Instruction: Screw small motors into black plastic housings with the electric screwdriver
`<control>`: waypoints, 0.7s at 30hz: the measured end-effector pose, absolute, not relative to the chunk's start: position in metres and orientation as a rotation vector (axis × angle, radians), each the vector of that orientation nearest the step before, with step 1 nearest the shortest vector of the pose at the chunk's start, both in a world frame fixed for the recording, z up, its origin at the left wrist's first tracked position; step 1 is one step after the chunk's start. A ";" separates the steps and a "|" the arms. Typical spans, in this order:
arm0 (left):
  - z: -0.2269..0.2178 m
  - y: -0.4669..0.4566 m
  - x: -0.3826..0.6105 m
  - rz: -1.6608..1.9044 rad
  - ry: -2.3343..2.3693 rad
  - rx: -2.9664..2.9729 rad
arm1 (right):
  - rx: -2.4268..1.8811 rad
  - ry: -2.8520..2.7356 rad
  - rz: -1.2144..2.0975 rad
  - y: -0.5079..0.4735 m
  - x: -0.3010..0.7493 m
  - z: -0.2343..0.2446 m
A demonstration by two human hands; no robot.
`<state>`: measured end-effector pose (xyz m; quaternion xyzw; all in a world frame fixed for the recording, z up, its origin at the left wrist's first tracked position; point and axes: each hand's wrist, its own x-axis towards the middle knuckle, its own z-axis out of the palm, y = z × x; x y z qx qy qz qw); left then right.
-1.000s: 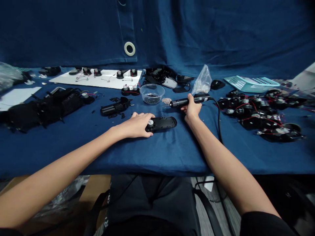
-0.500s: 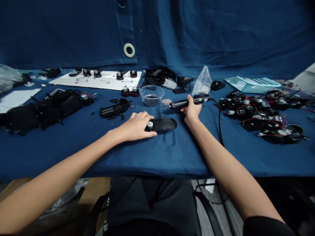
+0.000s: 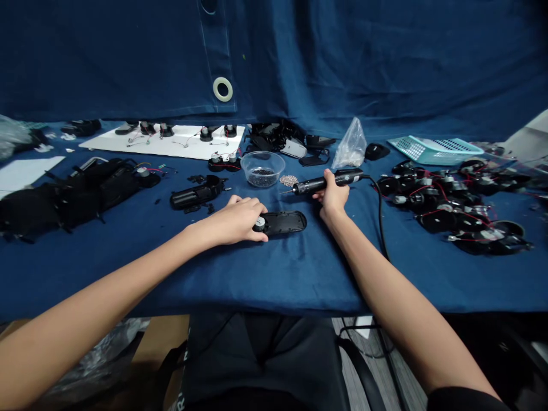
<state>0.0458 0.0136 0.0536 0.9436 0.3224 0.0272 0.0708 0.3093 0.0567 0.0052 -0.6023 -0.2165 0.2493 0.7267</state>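
Head view: the left hand (image 3: 233,222) lies cupped over one end of a black plastic housing (image 3: 285,222), pinning it steady. The right hand (image 3: 334,197) closes around an electric screwdriver (image 3: 325,182), bit pointing left.

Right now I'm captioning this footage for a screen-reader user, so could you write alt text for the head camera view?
A person's left hand holds a black plastic housing on a blue cloth-covered table, while the right hand grips a black corded electric screwdriver beside it. A clear bowl of small dark parts sits beyond them, and heaps of black wired parts lie to the right.
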 end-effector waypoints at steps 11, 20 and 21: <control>0.093 0.079 0.045 0.665 1.133 2.824 | -1.202 -0.294 0.832 0.039 0.304 0.035; 0.083 0.193 0.112 -0.174 1.145 2.639 | -1.144 -0.322 0.888 0.029 0.296 0.046; 0.080 0.197 0.117 -0.229 1.154 2.620 | -1.145 -0.322 0.890 0.028 0.296 0.046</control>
